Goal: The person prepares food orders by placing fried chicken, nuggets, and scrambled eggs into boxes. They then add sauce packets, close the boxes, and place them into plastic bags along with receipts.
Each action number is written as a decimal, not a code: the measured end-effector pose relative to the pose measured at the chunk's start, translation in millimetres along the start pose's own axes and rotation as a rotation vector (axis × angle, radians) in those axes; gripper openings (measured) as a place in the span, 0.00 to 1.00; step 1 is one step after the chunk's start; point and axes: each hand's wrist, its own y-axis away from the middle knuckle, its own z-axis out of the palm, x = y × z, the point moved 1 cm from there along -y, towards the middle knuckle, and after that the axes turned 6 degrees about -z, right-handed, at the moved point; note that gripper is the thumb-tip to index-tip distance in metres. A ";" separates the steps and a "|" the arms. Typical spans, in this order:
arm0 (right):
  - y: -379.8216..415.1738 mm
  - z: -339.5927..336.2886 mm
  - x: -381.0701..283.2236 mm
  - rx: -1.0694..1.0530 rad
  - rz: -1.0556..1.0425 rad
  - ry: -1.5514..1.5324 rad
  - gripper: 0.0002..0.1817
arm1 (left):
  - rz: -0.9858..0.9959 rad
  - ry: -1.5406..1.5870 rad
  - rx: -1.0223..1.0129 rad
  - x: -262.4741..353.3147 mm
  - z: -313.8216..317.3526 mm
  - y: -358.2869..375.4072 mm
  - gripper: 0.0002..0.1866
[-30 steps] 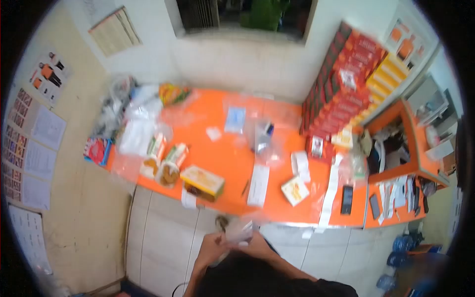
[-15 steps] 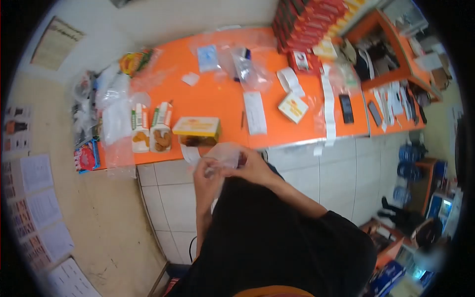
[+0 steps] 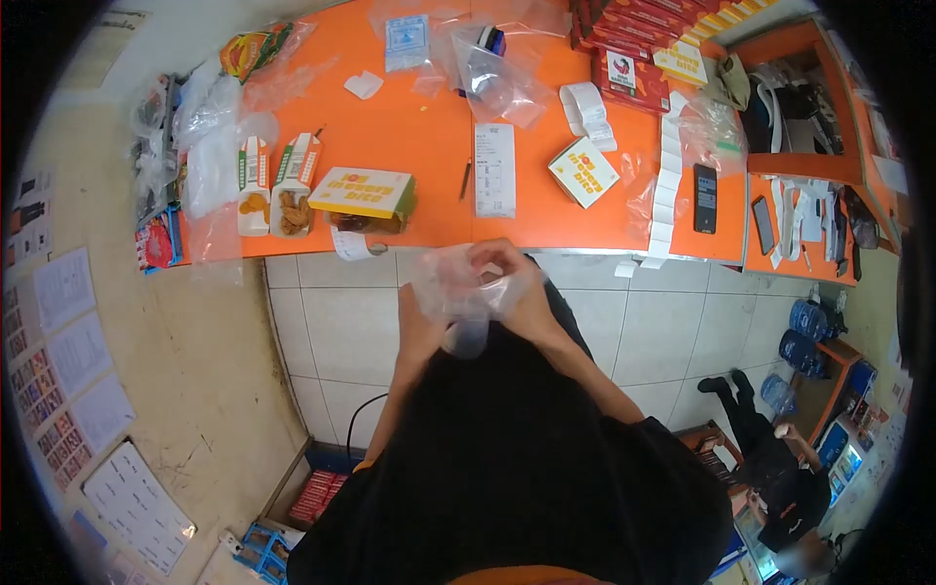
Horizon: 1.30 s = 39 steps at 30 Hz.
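Note:
A clear plastic bag is held in front of my body by both hands, just off the table's near edge. My left hand grips its left side, its fingers partly hidden behind the plastic. On the other side, my right hand pinches the film with bent fingers. A rounded translucent piece hangs below the bag, between the wrists. Nearest on the table is a yellow-and-white food box with a paper slip under its front. Left of it stand two open cartons of fried food.
The orange table carries a receipt, a pen, a small box, a label strip and a phone. Red boxes are stacked at the back right. Another person is at lower right.
The view has tilted and shifted, so the table sits higher. My hands have moved apart, and the plastic bag is more spread, with the rounded translucent piece now showing beneath it.

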 end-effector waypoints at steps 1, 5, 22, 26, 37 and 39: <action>-1.6 -16.0 0.4 -0.045 -0.009 0.090 0.23 | -0.105 0.048 -0.016 3.5 1.1 -2.4 0.08; -9.8 -73.9 -21.0 0.329 -0.041 0.708 0.16 | 0.279 -0.097 0.215 -25.1 -20.9 -9.3 0.08; -22.0 -116.0 -40.8 0.164 -0.131 0.698 0.10 | 0.097 -0.311 0.566 -47.5 -64.7 20.4 0.25; -28.0 -97.8 -46.0 -0.259 -0.041 0.504 0.24 | 0.554 -0.739 0.357 -28.5 -26.5 2.1 0.21; -106.5 -231.8 108.5 0.108 0.151 1.466 0.42 | -0.042 0.126 0.148 -28.4 -13.8 2.9 0.20; -103.0 -238.9 82.8 0.024 0.132 1.288 0.41 | -0.095 0.070 -0.030 -21.3 6.5 -7.1 0.25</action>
